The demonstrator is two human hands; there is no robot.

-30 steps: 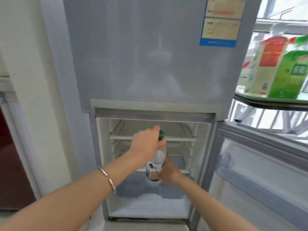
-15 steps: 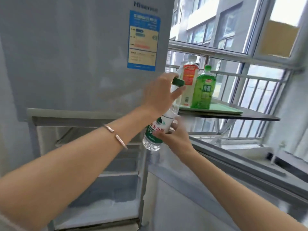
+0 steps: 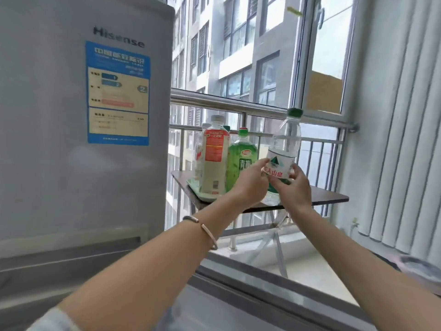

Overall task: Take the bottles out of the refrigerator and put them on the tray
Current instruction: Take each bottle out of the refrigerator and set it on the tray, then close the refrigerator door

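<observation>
Water bottle point(image 3: 282, 154): out of the refrigerator point(image 3: 71, 139) since a second ago, now upright over the table point(image 3: 329, 199), right of the tray point(image 3: 202, 195).
Left hand point(image 3: 250, 182): closed around its label.
Right hand point(image 3: 294, 187): gripping the other side.
Meaning: only setting down remains.

There are 2 hands (left point(image 3: 250, 185), right point(image 3: 294, 187)), 1 clear water bottle point(image 3: 284, 149), 1 green tea bottle point(image 3: 241, 161), 1 red-labelled bottle point(image 3: 213, 161), 1 tray point(image 3: 198, 193), 1 tabletop point(image 3: 327, 198), 1 refrigerator point(image 3: 59, 139) and 1 bracelet point(image 3: 202, 229).
</observation>
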